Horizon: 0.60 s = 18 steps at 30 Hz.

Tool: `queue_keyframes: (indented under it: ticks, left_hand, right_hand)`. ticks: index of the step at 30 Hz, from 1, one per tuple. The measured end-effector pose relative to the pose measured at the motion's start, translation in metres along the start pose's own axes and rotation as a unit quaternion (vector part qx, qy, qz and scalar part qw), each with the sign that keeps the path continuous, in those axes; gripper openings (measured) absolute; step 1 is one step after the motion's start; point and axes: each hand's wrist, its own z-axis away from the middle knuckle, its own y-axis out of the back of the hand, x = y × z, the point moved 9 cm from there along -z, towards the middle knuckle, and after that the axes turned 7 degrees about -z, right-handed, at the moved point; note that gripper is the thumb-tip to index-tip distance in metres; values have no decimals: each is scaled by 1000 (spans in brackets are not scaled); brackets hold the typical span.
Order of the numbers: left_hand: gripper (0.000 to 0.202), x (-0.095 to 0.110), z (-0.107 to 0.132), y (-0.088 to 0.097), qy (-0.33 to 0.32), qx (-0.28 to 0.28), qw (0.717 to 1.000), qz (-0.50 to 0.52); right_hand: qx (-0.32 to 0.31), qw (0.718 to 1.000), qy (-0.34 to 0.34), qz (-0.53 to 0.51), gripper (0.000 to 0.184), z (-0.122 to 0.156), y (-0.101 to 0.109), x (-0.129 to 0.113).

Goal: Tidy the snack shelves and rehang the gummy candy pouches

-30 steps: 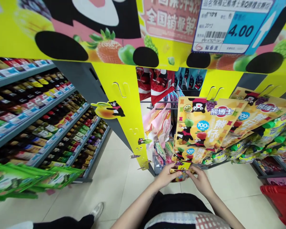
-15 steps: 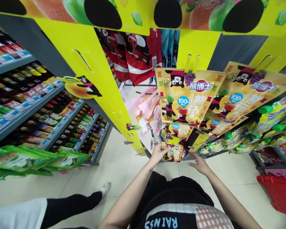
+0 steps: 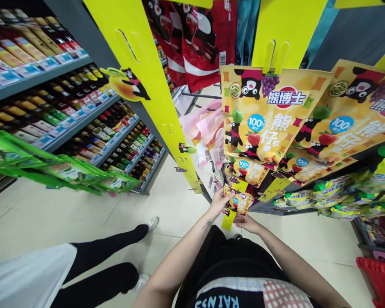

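Observation:
My left hand (image 3: pixel 218 202) is closed on a small yellow gummy candy bag (image 3: pixel 238 202), its thumb on the printed front. Just below the bag, my right hand (image 3: pixel 247 224) has its fingers curled inward beside the lower end of a yellow strip (image 3: pixel 229 221). Whether those fingers grip the strip or something behind it is hidden. Larger yellow gummy bags (image 3: pixel 259 115) hang from slots in the display above my hands, with smaller yellow bags (image 3: pixel 248 170) under them.
Red bags (image 3: pixel 202 47) and pink bags (image 3: pixel 210 132) hang behind the yellow post (image 3: pixel 167 115). Bottle shelves (image 3: pixel 80 111) and green packets (image 3: pixel 70 171) line the left. Green-capped pouches (image 3: pixel 333 190) hang at right. Another person's legs (image 3: pixel 105 248) stand at lower left.
My right hand has moved left and down to the yellow strip, below the small bag. That bag stays in my left hand. The view has shifted, and more of the other person's legs shows.

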Motion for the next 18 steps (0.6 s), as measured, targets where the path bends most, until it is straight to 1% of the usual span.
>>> queue_keyframes:
  ticks: [3, 5, 7, 8, 11, 13, 15, 16, 18]
  left_hand:
    - [53, 0, 2, 0, -10, 6, 1000, -9]
    - [52, 0, 1, -1, -21, 7, 1000, -22]
    - [52, 0, 1, -3, -34, 2, 998, -43]
    - [52, 1, 2, -3, -41, -3, 997, -57]
    - [53, 8, 11, 1, -68, -25, 992, -107]
    - [52, 13, 23, 12, -81, -41, 986, -141]
    - [48, 16, 38, 30, -79, -58, 980, -173]
    - [45, 16, 47, 42, -71, -68, 977, -189]
    - [40, 13, 65, 71, -50, -87, 971, -217]
  right_hand:
    - [-32, 999, -15, -2, 33, 6, -10, 9]
    - [-38, 999, -16, -4, 35, 6, -15, 12]
    - [-17, 1000, -14, -7, 36, 5, -15, 14]
    - [4, 1000, -12, -8, 37, 4, -13, 15]
    - [107, 994, -5, -5, 38, 12, 3, 15]
    - [194, 981, 6, -1, 39, 32, 12, 13]
    - [285, 958, 24, 4, 43, 62, 11, 9]
    - [328, 944, 36, 8, 45, 80, 6, 6]
    - [405, 912, 56, 20, 43, 113, -12, 1]
